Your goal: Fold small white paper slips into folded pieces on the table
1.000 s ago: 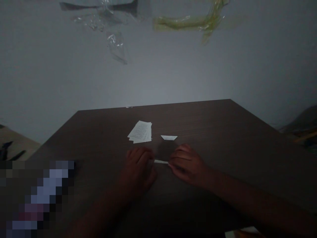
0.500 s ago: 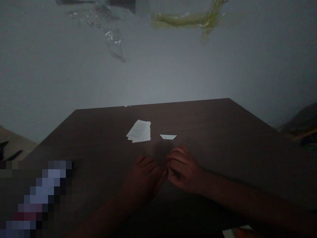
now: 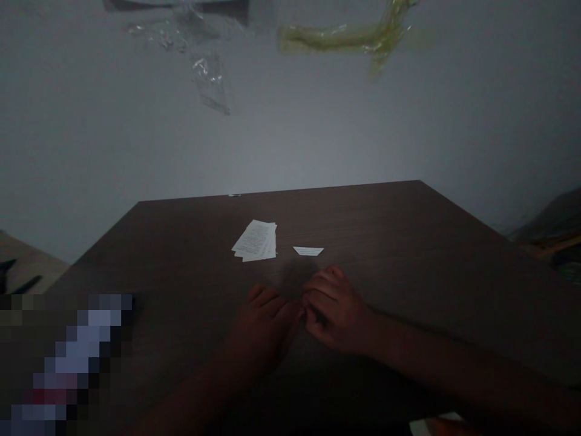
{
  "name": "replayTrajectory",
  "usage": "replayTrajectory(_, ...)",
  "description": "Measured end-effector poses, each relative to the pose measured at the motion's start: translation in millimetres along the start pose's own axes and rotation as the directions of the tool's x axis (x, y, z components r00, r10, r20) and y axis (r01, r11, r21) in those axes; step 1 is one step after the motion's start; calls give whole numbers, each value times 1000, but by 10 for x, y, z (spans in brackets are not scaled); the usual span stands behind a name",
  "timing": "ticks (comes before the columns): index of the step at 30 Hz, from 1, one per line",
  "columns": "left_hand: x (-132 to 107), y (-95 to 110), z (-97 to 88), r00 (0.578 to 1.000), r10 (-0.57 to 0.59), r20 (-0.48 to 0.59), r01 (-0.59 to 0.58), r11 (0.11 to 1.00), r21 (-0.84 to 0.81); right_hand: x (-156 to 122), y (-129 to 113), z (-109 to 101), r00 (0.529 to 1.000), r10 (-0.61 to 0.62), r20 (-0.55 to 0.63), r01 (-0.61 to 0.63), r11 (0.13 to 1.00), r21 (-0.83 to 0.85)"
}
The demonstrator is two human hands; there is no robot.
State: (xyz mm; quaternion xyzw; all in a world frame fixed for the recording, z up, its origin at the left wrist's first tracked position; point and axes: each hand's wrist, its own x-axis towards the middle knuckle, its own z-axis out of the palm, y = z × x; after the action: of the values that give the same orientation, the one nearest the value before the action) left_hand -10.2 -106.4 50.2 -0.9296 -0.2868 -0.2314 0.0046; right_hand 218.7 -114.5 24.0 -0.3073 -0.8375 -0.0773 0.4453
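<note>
My left hand (image 3: 270, 321) and my right hand (image 3: 333, 310) meet over the near middle of the table, fingertips touching. Both are closed, with the fingers curled and pinched together. Whatever lies between the fingertips is hidden and dark, so I cannot make it out. Just beyond my right hand lies a small white folded paper strip (image 3: 308, 251) with slanted ends and printed lines. Farther off to the left, a loose stack of printed paper sheets (image 3: 256, 239) rests flat, its edges fanned.
The dark wooden table (image 3: 363, 224) reaches back to a grey wall (image 3: 318, 133). Yellow tape (image 3: 327, 37) and clear tape (image 3: 211, 82) cling to the wall. A blurred-out object (image 3: 77, 345) lies at the left edge. A small white scrap (image 3: 234, 195) sits on the table's back edge.
My right hand has shifted very slightly left, closer against my left hand. The papers on the table have stayed where they were.
</note>
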Motion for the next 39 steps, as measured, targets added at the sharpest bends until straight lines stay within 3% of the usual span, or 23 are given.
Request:
replayTrajectory(5, -29, -34, 11, 998, 48, -42, -50, 998, -28, -55, 73, 21, 999, 23, 28, -23, 1000, 7)
replayTrajectory(8, -83, -154, 66, 992, 30, -125, -33, 999, -17, -146, 226, 34, 993, 106, 54, -105, 994, -21)
replayTrajectory(9, -96, -200, 82, 990, -23, -141, 23, 1000, -2, -175, 281, 38, 988, 143, 50, -142, 989, -32)
replayTrajectory(13, -83, -305, 70, 999, -43, -12, 42, 998, -48, -223, 393, 51, 969, 237, 75, -241, 969, 47)
replayTrajectory(16, -32, -285, 18, 997, -54, 59, 61, 990, -125, -194, 345, 46, 972, 146, 186, -182, 963, 197)
replayTrajectory(19, -24, -255, 16, 997, -61, 51, 70, 979, -192, -176, 277, 42, 971, 38, 236, -116, 938, 326)
replayTrajectory(22, -70, -261, 87, 990, -139, -33, 127, 963, -239, -186, 253, 55, 971, 46, 234, -131, 923, 362)
replayTrajectory(25, -114, -280, 175, 956, -235, -173, 180, 942, -285, -199, 249, 81, 976, 65, 207, -141, 915, 378)
replayTrajectory(30, -117, -258, 239, 957, -277, -80, 220, 880, -422, -210, 196, 115, 986, 108, 130, -148, 922, 357)
replayTrajectory(35, -152, -192, 266, 982, -184, -45, 138, 859, -492, -259, 160, 130, 961, 241, 137, -272, 916, 297)
replayTrajectory(39, -153, -149, 277, 991, -132, -36, 89, 826, -557, -265, 173, 128, 959, 283, 23, -282, 937, 209)
